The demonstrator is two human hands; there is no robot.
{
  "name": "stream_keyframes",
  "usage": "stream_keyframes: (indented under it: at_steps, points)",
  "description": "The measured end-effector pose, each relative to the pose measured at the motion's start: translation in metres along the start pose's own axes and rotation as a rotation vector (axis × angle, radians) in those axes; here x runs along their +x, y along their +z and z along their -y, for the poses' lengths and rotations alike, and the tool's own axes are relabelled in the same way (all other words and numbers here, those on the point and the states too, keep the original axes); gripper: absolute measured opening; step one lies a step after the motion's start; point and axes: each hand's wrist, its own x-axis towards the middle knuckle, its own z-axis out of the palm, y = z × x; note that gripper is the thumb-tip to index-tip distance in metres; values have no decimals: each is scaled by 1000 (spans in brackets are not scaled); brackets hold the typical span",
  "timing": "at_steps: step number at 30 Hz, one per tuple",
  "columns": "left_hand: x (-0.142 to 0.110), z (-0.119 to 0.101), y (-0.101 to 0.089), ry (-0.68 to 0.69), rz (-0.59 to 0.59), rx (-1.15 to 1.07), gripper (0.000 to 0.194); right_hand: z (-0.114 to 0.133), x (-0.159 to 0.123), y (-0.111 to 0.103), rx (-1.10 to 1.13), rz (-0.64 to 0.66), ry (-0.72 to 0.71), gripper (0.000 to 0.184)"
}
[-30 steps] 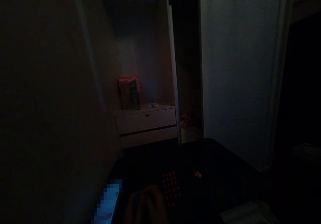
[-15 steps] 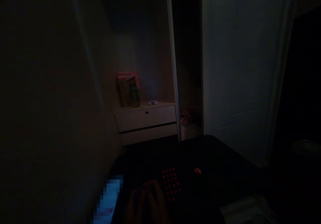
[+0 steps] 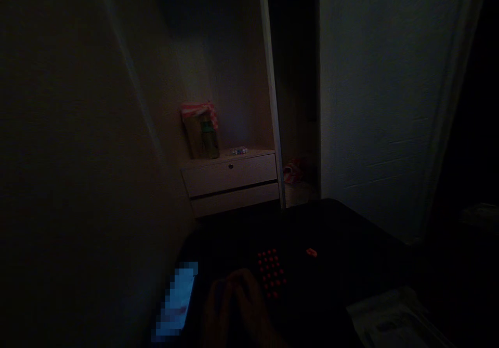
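In deep shadow at the bottom centre, my left hand (image 3: 215, 304) and my right hand (image 3: 249, 298) meet at the fingertips. Both look closed, with fingers bent inward; whatever is between them is too dark to make out. Just right of my right hand lies a sheet of small red dots (image 3: 272, 272) in rows on the dark surface (image 3: 323, 228). Beyond it, to the right, is a small orange-red piece (image 3: 311, 252). A glowing, pixelated screen (image 3: 177, 301) lies left of my left hand.
A pale flat packet or paper (image 3: 390, 317) lies at the lower right. Behind stands a cabinet with drawers (image 3: 234, 174); on it are a green-topped bottle (image 3: 209, 140), a brown box (image 3: 194, 135) with red-and-white cloth (image 3: 198, 110), and a small beaded item (image 3: 239, 150). A pale door panel (image 3: 382, 104) rises at right.
The view has tilted down and slightly left, so the cabinet and surface sit higher and farther right. My hands appear sharper, still together at the same place by the red dots.
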Motion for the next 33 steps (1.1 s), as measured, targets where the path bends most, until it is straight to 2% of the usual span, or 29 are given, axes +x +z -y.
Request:
stream_keyframes:
  at_steps: [5, 10, 12, 17, 26, 29, 33]
  points:
    - [-3, -13, 3, 29, 31, 7, 74, -1, 0, 1, 14, -7, 0, 21]
    - [0, -10, 1, -1, 33, 0, 77, 1, 1, 1, 7, -10, 15, 19]
    - [0, -10, 1, -5, 69, -22, 78, 1, 1, 1, 7, -5, 10, 20]
    - [-4, -16, 3, -74, 77, -9, 95, -4, 2, 1, 8, -10, -1, 20]
    - [-5, -21, 3, -57, 117, -11, 88, -1, 1, 0, 18, 1, -12, 18]
    - [-5, -18, 3, -85, 49, -15, 96, -1, 1, 0, 9, 0, -9, 18]
    - [-5, -16, 3, -20, 63, 4, 79, -4, 1, 0, -7, -10, -5, 19]
